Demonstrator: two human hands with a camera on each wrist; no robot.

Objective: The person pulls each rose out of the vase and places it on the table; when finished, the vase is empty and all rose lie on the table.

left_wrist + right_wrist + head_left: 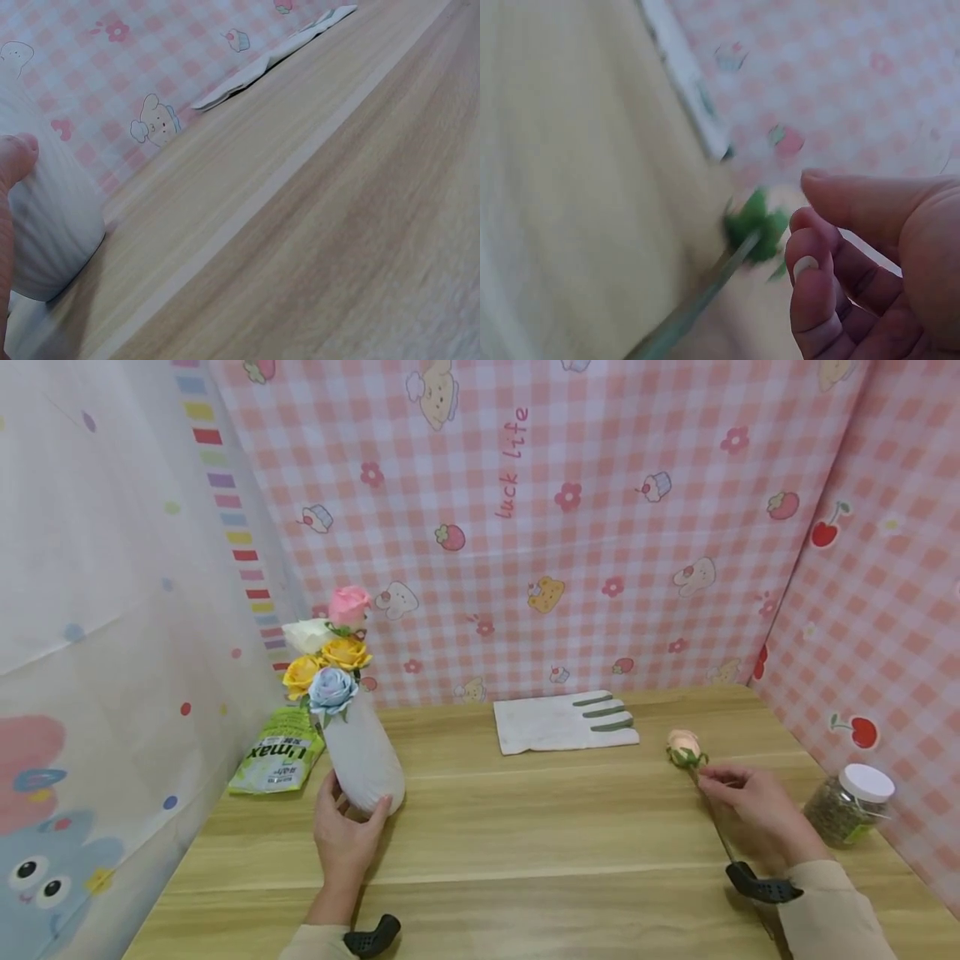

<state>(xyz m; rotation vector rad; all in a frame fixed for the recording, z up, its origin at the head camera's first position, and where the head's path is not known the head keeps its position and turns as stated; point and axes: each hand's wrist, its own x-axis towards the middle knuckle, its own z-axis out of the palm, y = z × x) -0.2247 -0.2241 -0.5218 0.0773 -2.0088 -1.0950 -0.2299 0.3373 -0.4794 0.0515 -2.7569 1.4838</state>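
My left hand grips the lower part of a white vase, its thumb across the near side. In the left wrist view, the thumb presses on the ribbed vase. Pink, white, yellow and blue artificial roses fill the vase's mouth. At the right, a pale peach artificial rose lies along the table with its long stem towards me. Just beside its green sepals is my right hand. In the right wrist view, that hand's thumb and bent fingers stand slightly apart, with the stem outside them.
Behind the left hand lies a green Umax packet. A white glove with green stripes is flat near the back edge. Right of my right hand stands a clear jar with a white lid. Patterned cloth encloses the wooden table.
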